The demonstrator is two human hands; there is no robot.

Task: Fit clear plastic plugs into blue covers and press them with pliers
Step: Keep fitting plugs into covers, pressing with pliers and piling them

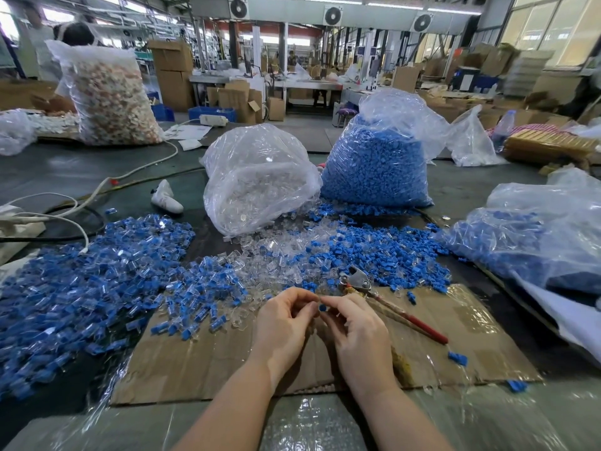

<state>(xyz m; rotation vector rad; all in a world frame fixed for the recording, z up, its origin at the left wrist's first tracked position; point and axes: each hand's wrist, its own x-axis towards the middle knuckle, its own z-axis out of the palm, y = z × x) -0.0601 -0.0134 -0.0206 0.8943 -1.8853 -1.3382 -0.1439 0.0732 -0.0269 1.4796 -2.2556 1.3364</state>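
Your left hand [282, 315] and right hand [354, 323] meet at centre frame, over the cardboard sheet [201, 359] on the surface [65, 170]. Right grip: thumb and forefinger curled, pinching a small blue cover [322, 307] at the fingertips. Left grip: fingers curled in toward the same cover, tips pressed together right beside it; whether a clear plug sits between them cannot be told, the part is too small to see.

Pliers [387, 302] lie on the cardboard at 2 o'clock from your hands, metal head toward the piles, red handles trailing off toward 4 o'clock. Neither hand touches them.

At 12 o'clock, just beyond your fingers, a loose pile of clear plugs [276, 252] spills from the mouth of an open clear bag [260, 177]. At 1 o'clock, loose blue covers [383, 255] spread out from the foot of a full bag of blue covers [377, 164]. At 9 to 10 o'clock, a broad heap of blue-and-clear pieces [81, 288] covers the left of the surface and laps onto the cardboard edge. At 3 o'clock, another bag of blue-and-clear pieces [527, 242] lies on its side.

Two stray blue covers [458, 358] rest near the right edge of the cardboard. White cable [81, 229] runs across the surface at 10 o'clock.
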